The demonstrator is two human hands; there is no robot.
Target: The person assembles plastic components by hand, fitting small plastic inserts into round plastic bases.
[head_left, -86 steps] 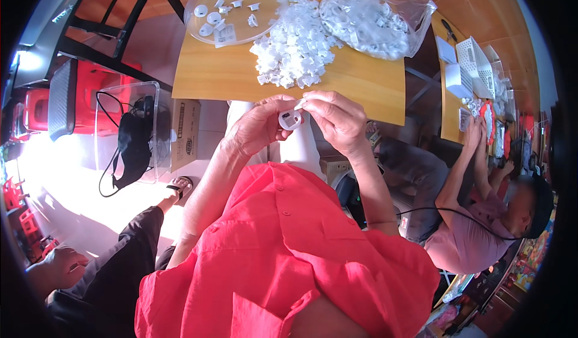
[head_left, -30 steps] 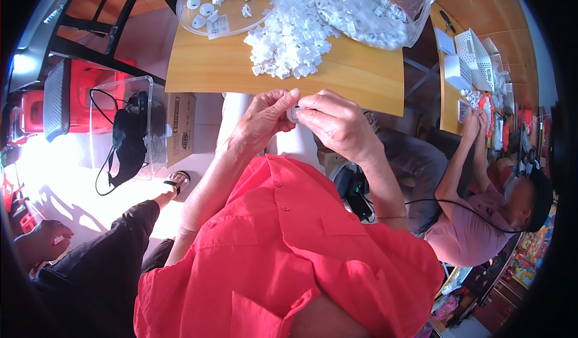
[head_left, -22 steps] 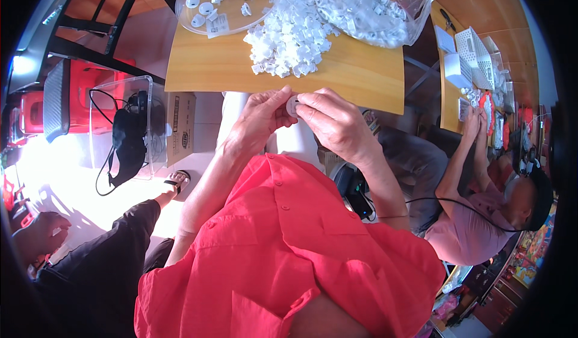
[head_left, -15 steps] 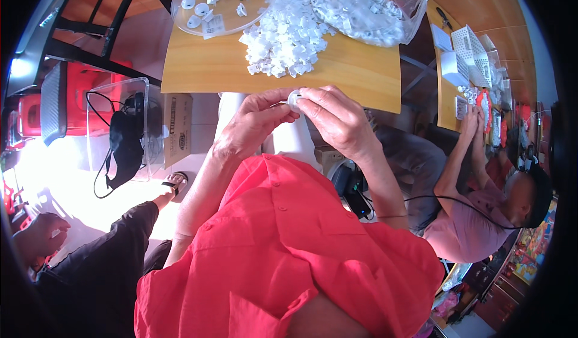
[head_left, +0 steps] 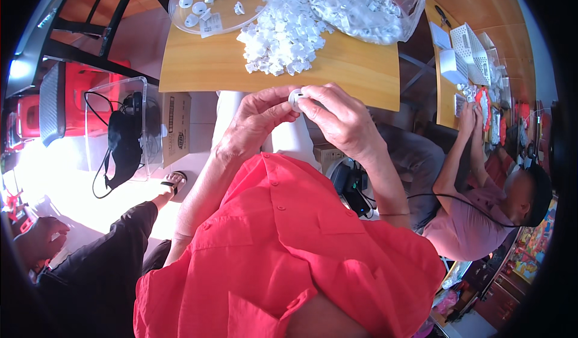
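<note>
**Small white part held at the desk edge**

A small white round plastic part [head_left: 295,97] is pinched between the fingers of the left hand [head_left: 256,121] and right hand [head_left: 338,120], just before the wooden desk [head_left: 198,61]. A heap of white parts [head_left: 283,34] lies beyond.

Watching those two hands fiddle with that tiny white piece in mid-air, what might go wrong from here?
The small white part is pinched only by fingertips of the left hand and right hand, in front of the wooden table's edge, so a slip would likely drop it to the floor. The pile of white parts lies loose nearby; a stray nudge might scatter it.
</note>
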